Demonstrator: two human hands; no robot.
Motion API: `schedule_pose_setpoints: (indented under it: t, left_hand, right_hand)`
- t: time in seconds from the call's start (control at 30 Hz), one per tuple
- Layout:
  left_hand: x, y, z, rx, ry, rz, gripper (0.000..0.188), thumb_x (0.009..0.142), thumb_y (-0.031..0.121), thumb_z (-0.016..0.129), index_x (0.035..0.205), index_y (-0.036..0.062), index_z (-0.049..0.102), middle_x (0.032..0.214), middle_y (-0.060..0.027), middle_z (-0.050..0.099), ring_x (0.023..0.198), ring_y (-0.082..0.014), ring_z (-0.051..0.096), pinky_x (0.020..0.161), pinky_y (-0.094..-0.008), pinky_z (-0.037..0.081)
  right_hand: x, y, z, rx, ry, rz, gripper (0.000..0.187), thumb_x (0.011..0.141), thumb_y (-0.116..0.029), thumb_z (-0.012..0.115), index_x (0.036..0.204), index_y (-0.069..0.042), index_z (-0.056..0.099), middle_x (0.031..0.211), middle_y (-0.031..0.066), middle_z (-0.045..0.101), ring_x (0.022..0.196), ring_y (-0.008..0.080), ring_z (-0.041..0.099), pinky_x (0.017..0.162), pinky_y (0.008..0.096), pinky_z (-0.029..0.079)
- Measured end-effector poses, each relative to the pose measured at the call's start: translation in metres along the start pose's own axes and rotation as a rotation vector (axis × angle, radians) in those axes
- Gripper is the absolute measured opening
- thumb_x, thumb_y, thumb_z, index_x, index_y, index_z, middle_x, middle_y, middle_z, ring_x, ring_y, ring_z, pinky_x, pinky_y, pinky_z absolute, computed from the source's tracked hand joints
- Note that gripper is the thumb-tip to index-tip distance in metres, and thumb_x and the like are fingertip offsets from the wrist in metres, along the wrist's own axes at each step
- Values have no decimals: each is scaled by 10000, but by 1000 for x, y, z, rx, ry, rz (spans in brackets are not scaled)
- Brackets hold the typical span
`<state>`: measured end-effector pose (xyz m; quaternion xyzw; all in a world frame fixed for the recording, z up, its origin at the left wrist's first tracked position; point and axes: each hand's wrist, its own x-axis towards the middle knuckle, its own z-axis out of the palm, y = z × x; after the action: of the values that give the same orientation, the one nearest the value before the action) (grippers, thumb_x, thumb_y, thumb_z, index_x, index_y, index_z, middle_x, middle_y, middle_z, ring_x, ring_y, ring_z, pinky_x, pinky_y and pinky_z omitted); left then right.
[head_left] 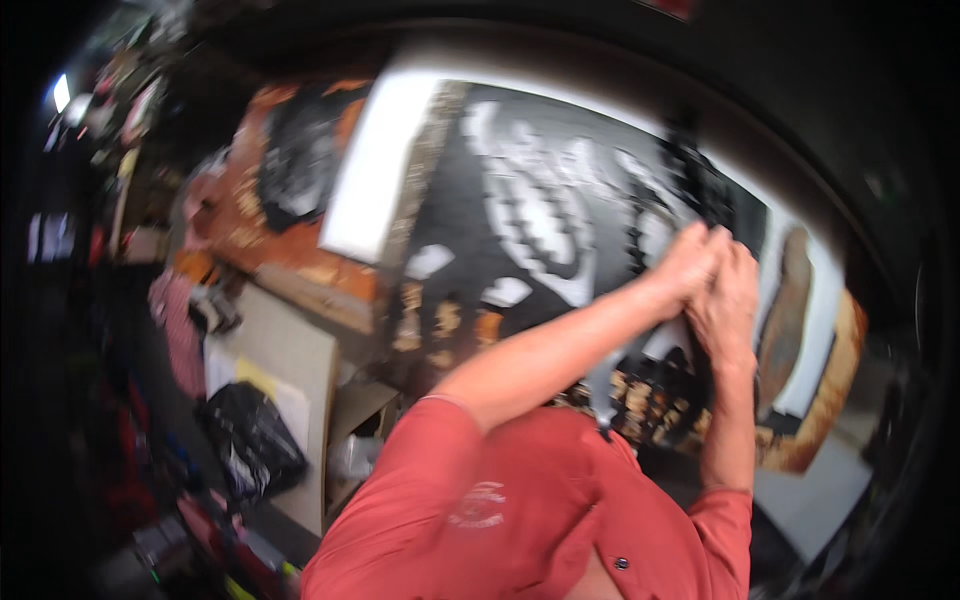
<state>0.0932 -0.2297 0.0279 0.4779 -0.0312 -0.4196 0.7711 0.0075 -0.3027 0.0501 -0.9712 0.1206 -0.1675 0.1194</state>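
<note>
My left hand (688, 264) and my right hand (728, 305) are together over the right part of a dark grey sheet (445, 215). Fingers on both are closed and pressed close to each other. What they pinch is blurred and hidden. Just beyond the fingertips rises a black, jagged-edged strip (690, 165); whether it is held I cannot tell. White cut-out shapes with toothed edges lie on the sheet, among them a large leaf-like oval (535, 215) left of my hands. Small white pieces (508, 292) sit nearer to me.
A white panel (370, 170) runs under the dark sheet. To the left, a reddish-brown board (245, 215) bears a dark patch. A brown elongated piece (787, 310) lies to the right, by a tan board's edge (840, 355). A black plastic bag (252, 440) sits at lower left.
</note>
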Motion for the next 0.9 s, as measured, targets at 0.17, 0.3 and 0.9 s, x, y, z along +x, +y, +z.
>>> schedule_pose_setpoints:
  t: [0.17,0.3,0.9]
  left_hand:
    - [-6,-1,7,160,249,17,381,1022,313,618,1067,-64,635,975,-181,706,908,-245,670,809,-414,553]
    - [-17,14,-6,99,258,27,399,1035,321,617,1137,-64,651,1021,-202,715,968,-279,690,876,-400,555]
    - [-65,94,-84,97,285,337,366,1109,282,572,1181,-71,638,1060,-129,700,972,-160,672,847,-306,570]
  right_hand:
    - [-4,-16,-8,50,-69,-12,390,984,-166,657,1294,66,609,1267,257,612,1142,457,579,987,503,492]
    - [2,-31,-6,31,82,-229,435,945,-135,695,1324,61,611,1228,221,625,1112,432,589,950,498,495]
    - [50,-131,7,360,242,-437,410,865,40,709,1268,91,656,1240,242,631,1104,420,624,960,463,529]
